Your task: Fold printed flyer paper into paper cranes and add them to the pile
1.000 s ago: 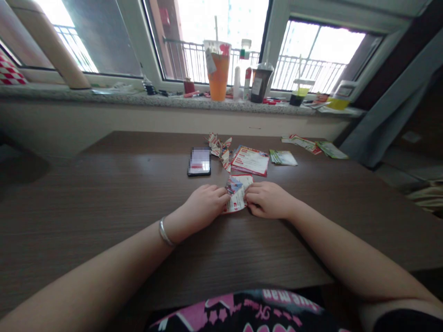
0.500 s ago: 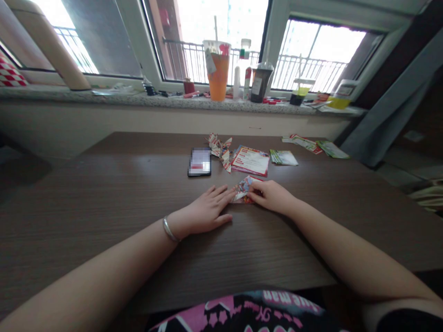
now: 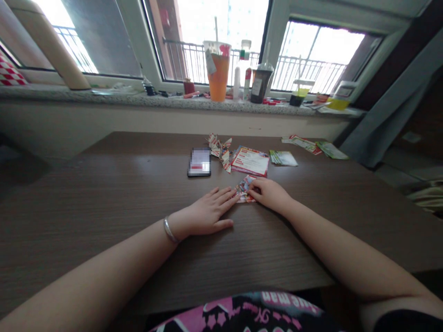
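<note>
In the head view, two hands are held apart on a dark wood-grain desk. The left hand lies flat and open with its fingers spread, the fingertips at the left edge of one folded paper piece. One metal bangle encircles the left wrist. The right hand curves over the right side of that piece, with its fingers resting on the paper; whether it grips the paper cannot be determined. The piece, printed in red, blue and white, lies on the desk between the two hands. Farther along the desk are one smartphone with a pixelated screen and one cluster of folded paper figures, whose exact count cannot be determined. Next come one red-and-white leaflet, one small stack of green-and-white cards and two loose paper strips. Beyond the desk, a granite windowsill carries three drink cups: one orange cup with a straw, one dark cup with a straw and one small cup holding yellow-green liquid. A metal balcony railing shows through the window.
</note>
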The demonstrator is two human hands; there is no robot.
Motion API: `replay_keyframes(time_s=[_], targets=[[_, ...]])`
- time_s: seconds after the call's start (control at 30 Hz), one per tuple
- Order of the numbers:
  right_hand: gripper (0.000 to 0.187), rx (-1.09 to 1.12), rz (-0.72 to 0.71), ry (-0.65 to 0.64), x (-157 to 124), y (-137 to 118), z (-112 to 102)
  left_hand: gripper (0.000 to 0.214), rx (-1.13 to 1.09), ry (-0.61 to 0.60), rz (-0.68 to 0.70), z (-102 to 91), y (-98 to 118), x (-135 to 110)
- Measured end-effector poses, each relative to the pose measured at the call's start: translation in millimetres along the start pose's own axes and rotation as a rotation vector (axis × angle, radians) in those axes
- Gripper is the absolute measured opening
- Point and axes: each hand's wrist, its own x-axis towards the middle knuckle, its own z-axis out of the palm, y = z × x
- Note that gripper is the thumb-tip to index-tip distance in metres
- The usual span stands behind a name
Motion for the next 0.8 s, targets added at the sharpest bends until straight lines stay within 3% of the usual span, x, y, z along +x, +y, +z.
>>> replay_keyframes(time_s=[0.43,0.8], targets=[[0.023,0.029,0.079,-0.132,8,18,-1,0.070,-0.033,-0.045,-0.005,-6.8,2,-1],[0.024,0.083,0.065,-0.209,8,33,-2,0.065,-0.105,0.033,0.032,-4.4,-4,0]])
